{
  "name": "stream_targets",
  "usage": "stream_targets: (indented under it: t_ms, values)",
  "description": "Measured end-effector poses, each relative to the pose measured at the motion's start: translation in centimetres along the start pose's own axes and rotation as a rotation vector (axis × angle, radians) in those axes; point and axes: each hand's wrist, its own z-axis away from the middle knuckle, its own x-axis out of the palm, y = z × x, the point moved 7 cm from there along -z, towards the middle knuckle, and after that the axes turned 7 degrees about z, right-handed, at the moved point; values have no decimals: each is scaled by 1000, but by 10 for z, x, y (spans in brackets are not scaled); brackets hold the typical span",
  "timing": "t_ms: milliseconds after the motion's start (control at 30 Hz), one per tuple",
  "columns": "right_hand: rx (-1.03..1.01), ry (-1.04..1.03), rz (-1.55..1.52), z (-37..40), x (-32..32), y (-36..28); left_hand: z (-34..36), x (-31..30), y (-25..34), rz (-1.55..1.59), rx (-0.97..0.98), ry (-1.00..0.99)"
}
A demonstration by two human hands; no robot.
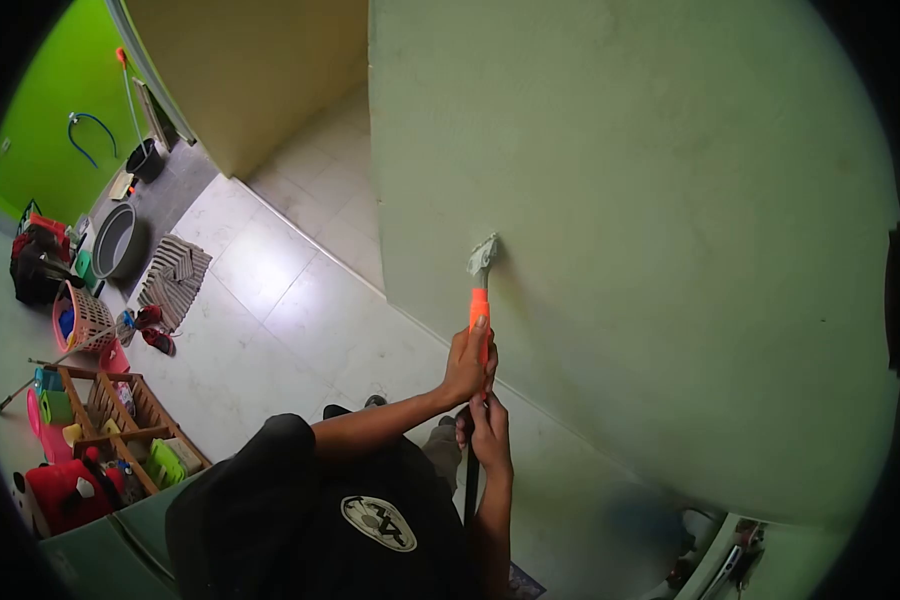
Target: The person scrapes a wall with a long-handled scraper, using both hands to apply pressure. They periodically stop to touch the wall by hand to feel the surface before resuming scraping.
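Observation:
A long-handled tool with an orange grip, a dark lower pole and a whitish, crumpled-looking head points up against the pale green wall. My left hand is wrapped round its orange part. Lower down, my right hand closes round the handle near where orange meets black. The whitish head is close to the wall; whether it touches cannot be made out. Parts of my fingers are hidden behind the handle.
At the left are a wooden rack with items, a pink basket, a grey tub, a striped mat and a black bucket. A doorway opens beside the wall. Shelving stands at the lower right.

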Motion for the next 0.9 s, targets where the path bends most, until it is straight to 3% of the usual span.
stream_targets:
  t_ms: [100,267,533,733,833,900]
  values:
    - [-25,37,-28,-15,11,8,-7,-13,4,1,-112,-100]
    - [-71,222,29,-20,13,10,-17,-11,8,2,-152,35]
    - [-13,170,47,13,17,8,-3,-4,14,-74,-174,17]
    - [-91,176,129,7,21,0,-7,-9,20,-30,-144,36]
    - [2,95,151,30,22,10,-5,-8,30,-79,-149,29]
    - [181,59,9,60,12,62,-9,-12,25,-75,-141,31]
